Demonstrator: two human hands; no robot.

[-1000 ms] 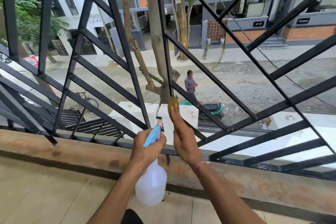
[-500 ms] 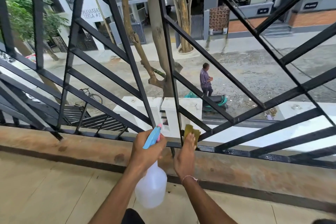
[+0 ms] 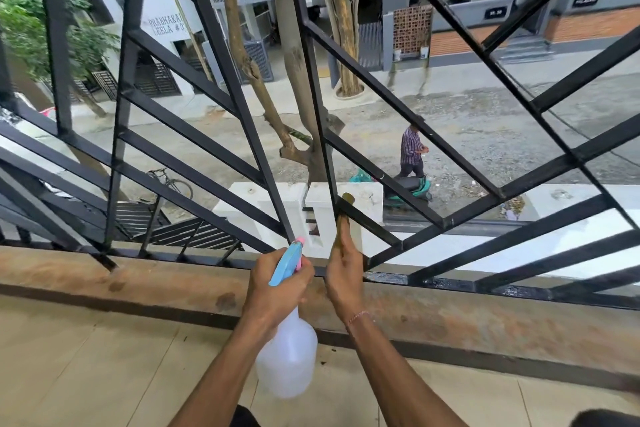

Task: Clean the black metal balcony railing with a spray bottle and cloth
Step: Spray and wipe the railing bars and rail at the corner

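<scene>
Closest to the camera, two bare forearms are reaching out over the tiled balcony floor (image 3: 86,367). The left hand (image 3: 277,291) is gripping the neck of a translucent white spray bottle (image 3: 287,357), fingers curled round it just under the blue trigger head (image 3: 285,263) with its little pink nozzle tip. The bottle body is hanging down below the fist, tilted a bit, nozzle pointing up at the bars.

Just beside it, the right hand (image 3: 344,270) is holding a yellowish-green cloth (image 3: 344,215) against the black metal railing (image 3: 221,66), right where a near-vertical bar is meeting a diagonal one. The fingers are stretching up along the bar with the cloth tucked between them and the metal, so most of the cloth is hiding behind the hand. A thin bracelet (image 3: 358,316) is sitting on that wrist.

The railing's bottom rail is running along a stained brownish ledge (image 3: 485,319), and it's looking wet and shiny to the right of the hands.

Further out, down at street level, a white gate pillar (image 3: 270,204), a teal scooter (image 3: 412,187) and a person in a checked shirt (image 3: 411,152) walking past it. A bicycle (image 3: 173,180) is leaning off to the left, bare tree trunks (image 3: 294,55) are rising through the middle, and buildings are lining the far side.
</scene>
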